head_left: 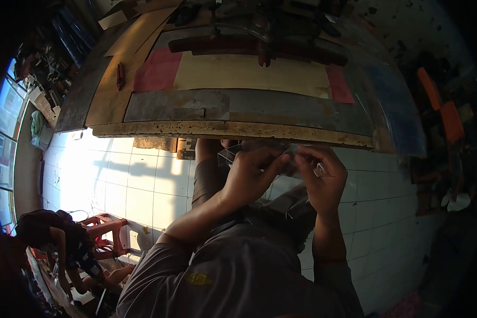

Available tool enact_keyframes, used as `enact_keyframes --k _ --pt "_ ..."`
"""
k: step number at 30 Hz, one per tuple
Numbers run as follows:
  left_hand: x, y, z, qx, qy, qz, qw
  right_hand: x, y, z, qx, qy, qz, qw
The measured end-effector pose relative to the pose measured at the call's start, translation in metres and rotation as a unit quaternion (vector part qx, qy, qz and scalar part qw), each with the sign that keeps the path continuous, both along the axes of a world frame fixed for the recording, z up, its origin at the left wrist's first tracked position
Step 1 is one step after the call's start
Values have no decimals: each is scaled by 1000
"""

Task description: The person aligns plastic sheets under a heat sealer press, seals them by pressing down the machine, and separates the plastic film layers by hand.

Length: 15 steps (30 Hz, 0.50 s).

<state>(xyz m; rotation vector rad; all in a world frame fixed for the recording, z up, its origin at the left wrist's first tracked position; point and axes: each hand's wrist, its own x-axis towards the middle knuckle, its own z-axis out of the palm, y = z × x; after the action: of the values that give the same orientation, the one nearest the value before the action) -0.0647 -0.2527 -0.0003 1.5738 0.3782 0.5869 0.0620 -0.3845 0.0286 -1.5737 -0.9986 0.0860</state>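
Just below the front edge of the worktable, my left hand [254, 172] and my right hand [324, 174] are close together over my lap. Thumbs and fingers of both pinch a thin, clear plastic piece [290, 152] that looks like film or a bag. Parts of it catch the light between and behind the fingers; its full shape is hidden. On the table above lies a long pale sheet [249, 71] with a pink-red piece [156, 70] at its left end and another [339, 85] at its right.
A dark red bar clamp or frame [265, 47] spans the table's back. The worn wooden front edge [233, 129] is close above my hands. A red cutter [120, 76] lies at left. Another person [63, 244] sits lower left beside a red stool [108, 236].
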Motion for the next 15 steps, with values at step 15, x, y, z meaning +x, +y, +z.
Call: enact_keyframes --k 15 --pt "-22 47 16 65 -61 130 988 49 -43 10 -44 -123 63 989"
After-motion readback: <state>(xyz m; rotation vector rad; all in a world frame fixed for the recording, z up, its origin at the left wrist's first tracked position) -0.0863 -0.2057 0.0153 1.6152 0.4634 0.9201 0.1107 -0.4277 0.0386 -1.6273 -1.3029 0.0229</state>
